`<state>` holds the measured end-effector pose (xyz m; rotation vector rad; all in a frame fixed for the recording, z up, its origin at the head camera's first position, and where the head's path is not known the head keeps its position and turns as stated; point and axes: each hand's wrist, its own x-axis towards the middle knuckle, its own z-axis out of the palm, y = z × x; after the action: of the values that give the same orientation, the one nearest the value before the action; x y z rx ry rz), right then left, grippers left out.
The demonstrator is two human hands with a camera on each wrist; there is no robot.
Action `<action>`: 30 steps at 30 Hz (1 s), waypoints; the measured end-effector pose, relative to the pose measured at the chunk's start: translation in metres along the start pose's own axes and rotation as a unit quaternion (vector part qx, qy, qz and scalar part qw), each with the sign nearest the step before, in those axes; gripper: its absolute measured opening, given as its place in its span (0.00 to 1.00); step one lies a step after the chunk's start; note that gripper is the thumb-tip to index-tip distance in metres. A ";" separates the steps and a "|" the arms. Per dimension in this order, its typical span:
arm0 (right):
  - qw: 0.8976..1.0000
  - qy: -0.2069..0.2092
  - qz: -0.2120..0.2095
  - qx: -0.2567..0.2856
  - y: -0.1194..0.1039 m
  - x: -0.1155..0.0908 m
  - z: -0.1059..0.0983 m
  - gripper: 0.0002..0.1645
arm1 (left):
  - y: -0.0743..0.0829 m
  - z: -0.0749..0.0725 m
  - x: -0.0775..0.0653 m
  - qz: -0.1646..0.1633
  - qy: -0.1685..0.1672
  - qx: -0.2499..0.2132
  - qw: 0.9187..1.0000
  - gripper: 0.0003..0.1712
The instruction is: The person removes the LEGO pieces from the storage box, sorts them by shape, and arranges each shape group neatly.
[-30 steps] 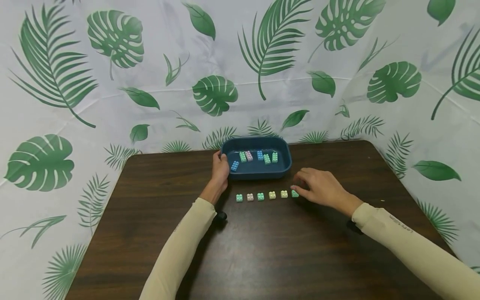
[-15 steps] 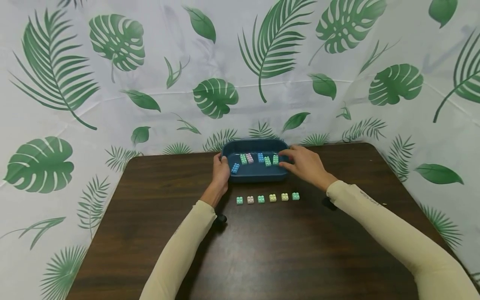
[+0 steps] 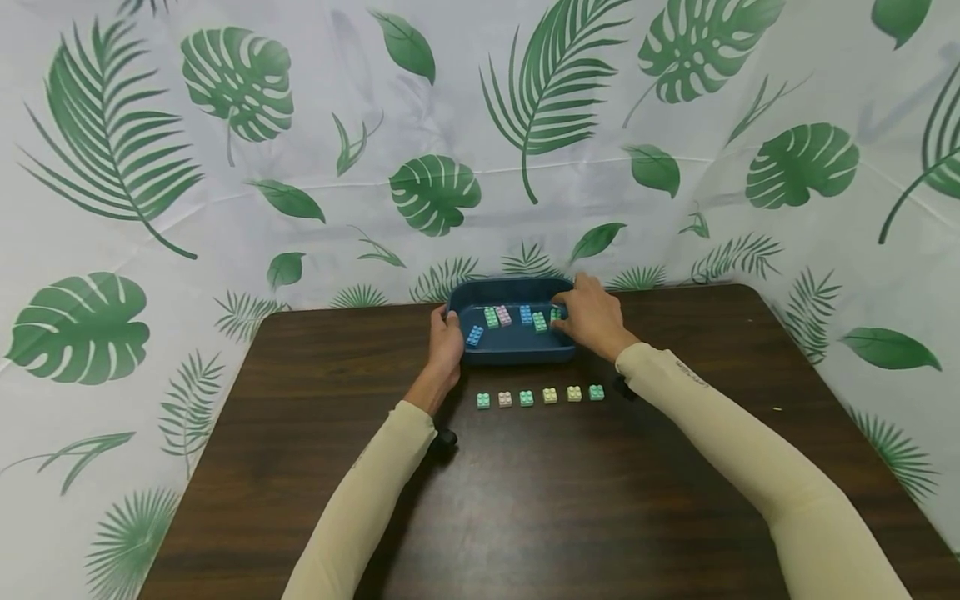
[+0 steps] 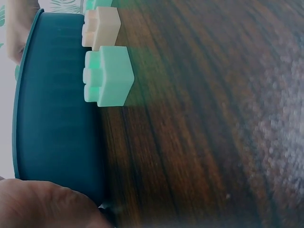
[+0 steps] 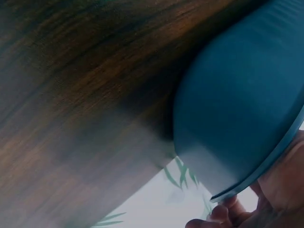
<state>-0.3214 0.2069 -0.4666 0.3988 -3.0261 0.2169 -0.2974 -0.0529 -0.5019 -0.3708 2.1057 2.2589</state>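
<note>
1. deep blue tray (image 3: 517, 357): oblong with rounded corners, sitting level, its left end gripped by the left hand (image 3: 446, 337).
2. inside, from the left: a slanted blue brick (image 3: 475, 335), then a green brick (image 3: 491, 317) and pink brick (image 3: 503, 315) side by side, a 2nd blue brick (image 3: 526, 314) and a 2nd green brick (image 3: 539, 322).
3. 3rd green brick (image 3: 556, 315): at the tray's right end, partly covered by the right hand (image 3: 592, 317).
4. row of 6 small bricks (image 3: 527, 398): studs up, spaced apart, in front of the tray: green, pink, green, yellow, yellow, green.
</note>
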 end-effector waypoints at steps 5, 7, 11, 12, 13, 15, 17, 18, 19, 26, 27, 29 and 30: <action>1.000 -0.011 0.014 -0.011 -0.003 0.003 0.000 0.30 | 0.003 0.000 -0.001 0.004 0.004 -0.001 1.000 0.28; 1.000 -0.012 0.014 -0.014 -0.003 0.003 0.000 0.30 | 0.003 0.001 -0.002 0.003 0.002 -0.002 1.000 0.28; 1.000 -0.012 0.010 -0.016 -0.004 0.003 0.001 0.29 | 0.004 0.001 -0.002 0.000 0.000 0.001 1.000 0.28; 1.000 -0.013 0.009 -0.016 -0.004 0.003 0.001 0.29 | 0.004 0.001 -0.002 -0.001 0.000 0.003 1.000 0.28; 1.000 -0.012 0.009 -0.017 -0.005 0.003 0.001 0.28 | 0.004 0.001 -0.002 0.000 -0.001 0.004 1.000 0.28; 1.000 -0.010 0.009 -0.019 -0.005 0.003 0.002 0.28 | 0.004 0.001 -0.002 0.002 -0.001 0.005 1.000 0.28; 1.000 -0.008 0.010 -0.021 -0.006 0.005 0.003 0.28 | 0.004 0.000 -0.002 0.005 -0.001 0.005 1.000 0.28; 1.000 -0.008 0.011 -0.021 -0.006 0.005 0.003 0.27 | 0.004 0.000 -0.002 0.006 -0.001 0.005 1.000 0.28; 1.000 -0.006 0.013 -0.022 -0.006 0.006 0.003 0.27 | 0.004 0.000 -0.002 0.006 0.000 0.006 1.000 0.28; 1.000 -0.005 0.019 -0.022 -0.009 0.006 0.004 0.26 | 0.002 -0.001 -0.001 0.001 0.004 0.009 1.000 0.28; 1.000 -0.005 0.019 -0.022 -0.009 0.006 0.004 0.26 | 0.002 -0.001 -0.001 0.001 0.003 0.009 1.000 0.28; 1.000 -0.004 0.018 -0.023 -0.008 0.006 0.005 0.26 | 0.002 -0.001 -0.001 0.000 0.003 0.009 1.000 0.28; 1.000 -0.004 0.018 -0.023 -0.008 0.007 0.005 0.26 | 0.002 -0.001 -0.001 -0.001 0.002 0.010 1.000 0.28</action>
<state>-0.3259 0.1969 -0.4699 0.3432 -3.0421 0.1473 -0.2968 -0.0536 -0.4994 -0.3774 2.1275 2.2373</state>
